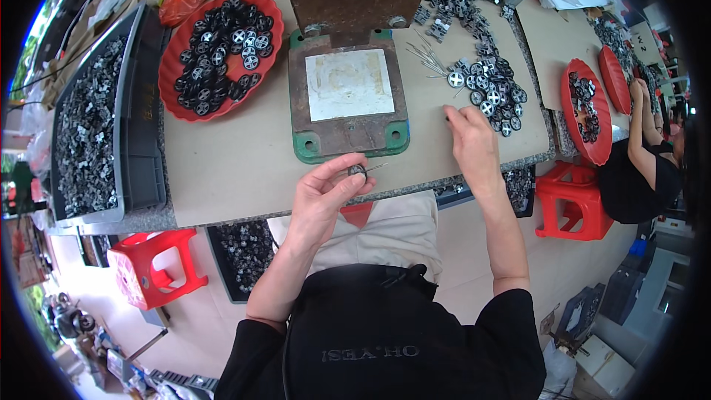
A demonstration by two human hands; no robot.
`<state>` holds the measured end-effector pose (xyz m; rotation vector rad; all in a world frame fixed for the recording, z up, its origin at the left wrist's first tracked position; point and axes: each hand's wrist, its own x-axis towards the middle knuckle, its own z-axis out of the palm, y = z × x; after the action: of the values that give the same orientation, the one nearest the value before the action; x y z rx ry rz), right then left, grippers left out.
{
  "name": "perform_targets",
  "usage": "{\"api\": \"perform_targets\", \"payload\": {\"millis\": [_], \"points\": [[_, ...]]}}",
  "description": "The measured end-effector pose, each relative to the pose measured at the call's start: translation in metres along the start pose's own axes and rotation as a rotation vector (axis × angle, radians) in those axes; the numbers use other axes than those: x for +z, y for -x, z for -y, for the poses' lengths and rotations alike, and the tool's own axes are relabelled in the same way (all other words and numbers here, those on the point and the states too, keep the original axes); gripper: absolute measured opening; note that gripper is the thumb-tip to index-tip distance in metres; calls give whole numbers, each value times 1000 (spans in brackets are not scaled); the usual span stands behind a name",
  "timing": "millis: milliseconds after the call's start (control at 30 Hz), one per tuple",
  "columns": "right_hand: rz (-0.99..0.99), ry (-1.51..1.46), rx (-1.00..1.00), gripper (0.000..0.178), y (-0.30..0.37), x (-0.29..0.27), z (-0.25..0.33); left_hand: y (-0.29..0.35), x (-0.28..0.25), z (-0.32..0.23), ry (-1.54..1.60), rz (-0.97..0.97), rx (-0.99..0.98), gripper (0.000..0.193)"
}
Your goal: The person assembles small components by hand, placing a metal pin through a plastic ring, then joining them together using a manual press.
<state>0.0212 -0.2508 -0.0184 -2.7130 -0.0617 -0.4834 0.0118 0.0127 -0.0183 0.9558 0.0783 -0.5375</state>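
My left hand (326,191) pinches a small black toy wheel (357,171) in front of the press, above the table's near edge. A thin metal axle (378,166) sticks out of that wheel to the right. My right hand (474,141) is closed, fingertips together, just left of a pile of black wheels with silver cross spokes (498,96). Whatever lies between those fingertips is too small to make out. Several loose metal axles (428,58) lie beyond it. Between and beyond my hands stands the press base (300,115) with a pale square plate (349,83).
A red scalloped bowl (169,92) of wheels sits at the left, beside a grey crate (144,170) of small parts. Grey parts (463,4) spread at the far right. Red stools (159,270) flank the table. At far right, another person (641,167) works near red bowls (592,150).
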Motion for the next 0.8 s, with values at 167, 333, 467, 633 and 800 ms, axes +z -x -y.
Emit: {"api": "perform_targets", "payload": {"millis": [167,333,467,633,800], "points": [[109,-63,10,25,-11,-3,10,2,-1,1,-19,-10,-7,22],[-18,-86,-5,21,-52,-6,-8,4,-3,1,-41,-7,-18,18],[-6,-78,97,15,-115,12,-51,5,-1,0,-51,-1,-17,20],[120,-79,10,13,-139,16,-57,5,-2,-2,-70,-2,-50,21],[346,-42,149,19,-130,1,-43,6,-7,-1,-77,-18,-27,19]]}}
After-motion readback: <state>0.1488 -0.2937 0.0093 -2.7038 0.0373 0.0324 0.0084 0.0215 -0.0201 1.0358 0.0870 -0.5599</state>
